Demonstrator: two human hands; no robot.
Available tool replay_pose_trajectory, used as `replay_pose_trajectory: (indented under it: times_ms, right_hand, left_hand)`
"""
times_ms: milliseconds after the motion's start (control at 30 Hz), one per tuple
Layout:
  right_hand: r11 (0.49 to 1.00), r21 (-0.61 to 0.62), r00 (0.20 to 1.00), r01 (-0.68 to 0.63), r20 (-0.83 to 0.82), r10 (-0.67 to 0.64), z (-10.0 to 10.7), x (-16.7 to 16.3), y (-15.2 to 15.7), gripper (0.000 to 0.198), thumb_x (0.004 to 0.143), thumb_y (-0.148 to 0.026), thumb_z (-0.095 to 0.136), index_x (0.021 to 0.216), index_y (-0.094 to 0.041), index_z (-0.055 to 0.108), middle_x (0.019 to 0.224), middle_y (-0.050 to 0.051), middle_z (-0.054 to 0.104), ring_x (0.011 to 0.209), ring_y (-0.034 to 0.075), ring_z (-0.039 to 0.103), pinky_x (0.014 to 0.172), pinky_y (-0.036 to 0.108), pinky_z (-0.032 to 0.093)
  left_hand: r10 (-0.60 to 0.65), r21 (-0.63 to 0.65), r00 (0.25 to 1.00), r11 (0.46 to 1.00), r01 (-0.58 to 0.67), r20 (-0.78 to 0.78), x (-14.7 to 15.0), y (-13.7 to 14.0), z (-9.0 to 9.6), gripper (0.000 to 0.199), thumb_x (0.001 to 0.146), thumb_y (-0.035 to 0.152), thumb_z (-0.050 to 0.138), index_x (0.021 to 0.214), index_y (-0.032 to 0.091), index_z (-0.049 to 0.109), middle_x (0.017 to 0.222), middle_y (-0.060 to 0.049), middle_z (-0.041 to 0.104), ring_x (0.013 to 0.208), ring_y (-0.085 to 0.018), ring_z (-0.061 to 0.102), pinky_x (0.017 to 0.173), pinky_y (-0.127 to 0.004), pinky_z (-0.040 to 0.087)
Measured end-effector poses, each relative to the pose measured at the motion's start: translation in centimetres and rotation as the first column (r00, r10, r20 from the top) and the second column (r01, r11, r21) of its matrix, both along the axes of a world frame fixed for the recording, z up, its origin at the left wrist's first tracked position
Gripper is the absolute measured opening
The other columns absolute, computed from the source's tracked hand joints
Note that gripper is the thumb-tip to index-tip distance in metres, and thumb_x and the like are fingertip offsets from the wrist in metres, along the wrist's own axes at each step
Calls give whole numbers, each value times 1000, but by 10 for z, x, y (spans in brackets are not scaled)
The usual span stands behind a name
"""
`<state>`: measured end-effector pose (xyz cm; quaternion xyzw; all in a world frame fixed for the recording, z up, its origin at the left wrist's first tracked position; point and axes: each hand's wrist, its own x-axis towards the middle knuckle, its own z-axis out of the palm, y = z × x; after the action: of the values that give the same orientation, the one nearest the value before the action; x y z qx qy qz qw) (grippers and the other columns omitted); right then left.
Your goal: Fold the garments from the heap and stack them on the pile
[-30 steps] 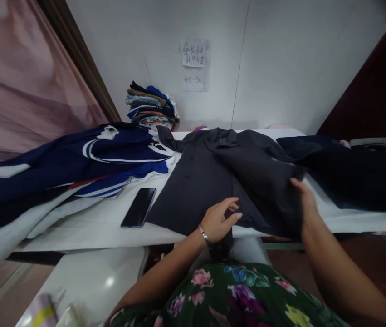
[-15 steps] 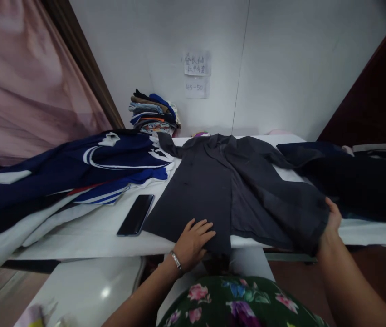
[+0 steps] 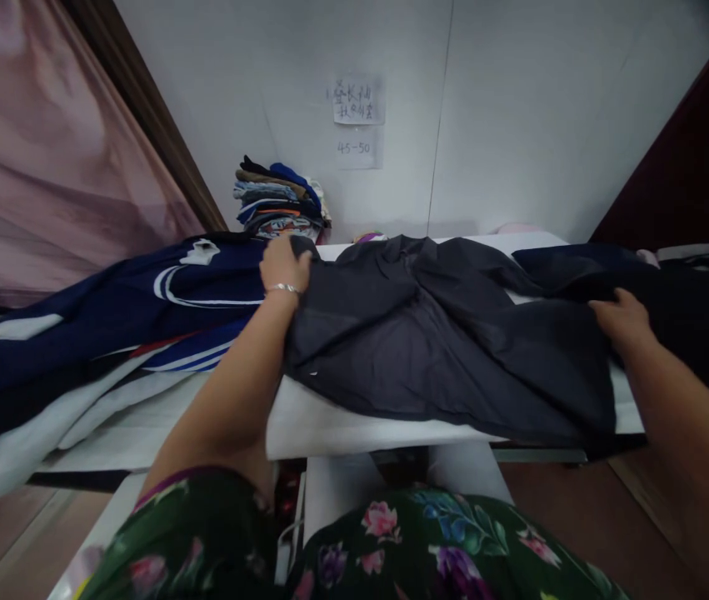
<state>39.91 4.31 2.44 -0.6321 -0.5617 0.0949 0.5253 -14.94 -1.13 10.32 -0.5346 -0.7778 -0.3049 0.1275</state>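
A dark grey jacket (image 3: 429, 350) lies spread face up over the white table, its front pulled apart so that the lining shows. My left hand (image 3: 284, 265), a bracelet at its wrist, is closed on the end of the left-hand sleeve. At the other side my right hand (image 3: 624, 323) grips the edge of the jacket's right-hand front panel. The lower hem runs along near the table's front edge. Parts of both hands' fingertips are hidden.
Navy and white clothes (image 3: 122, 308) lie heaped at the left. A folded clothes stack (image 3: 279, 200) stands at the back, below paper notes (image 3: 359, 100) on the wall. Dark garments (image 3: 697, 325) lie at the right. The white tablecloth (image 3: 342, 425) shows in front.
My left hand has moved from the jacket's lower front up to the sleeve end. My right hand has risen with the front panel, spreading it. The phone is now hidden behind my left arm.
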Motion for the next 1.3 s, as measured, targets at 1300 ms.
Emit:
replay_pose_trajectory:
  times_ms: [1300]
  right_hand:
    - [66,-652,203,-756,-137,970,-30,-110,-167,38,63,-5,42,81,-23,71,86,0,66,79,14,61,74,25,47]
  left_hand:
    - [-762,-680,618,351,644,192,54,-184,-122,33,79,9,45,103,23,63,95,-2,70,85,-17,66,73,-25,48]
